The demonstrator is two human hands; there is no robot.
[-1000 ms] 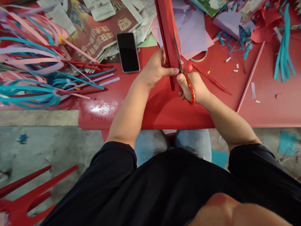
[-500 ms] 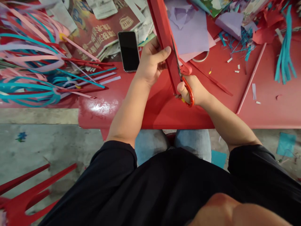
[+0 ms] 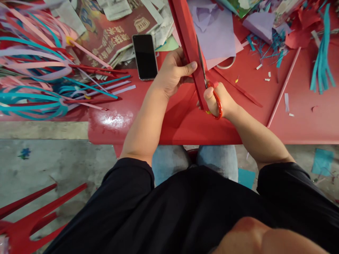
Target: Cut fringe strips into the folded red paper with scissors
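My left hand [image 3: 175, 70] is closed on a long folded strip of red paper [image 3: 191, 49], its thumb pressed on the strip's face. The strip runs from the top edge of the view down towards the table's front. Red-handled scissors [image 3: 217, 102] are in my right hand [image 3: 221, 98], with thumb and fingers through the loops. Their blades lie along the strip's right side and point away from me. A narrow red cut piece curls beside the blades near my right hand. The fingers under the paper are partly hidden.
A black phone [image 3: 145, 56] lies left of my left hand. Pink, teal and lilac paper-strip bundles [image 3: 39, 63] cover the table's left. Lilac paper sheets [image 3: 217, 38] lie behind the scissors; a thin pink stick [image 3: 284, 86], teal fringe [image 3: 321, 60] and scraps are to the right.
Both hands, the red paper and the scissors have shifted slightly right and towards me. The scissor blades look closer together, and the red cut piece by my right hand shows less.
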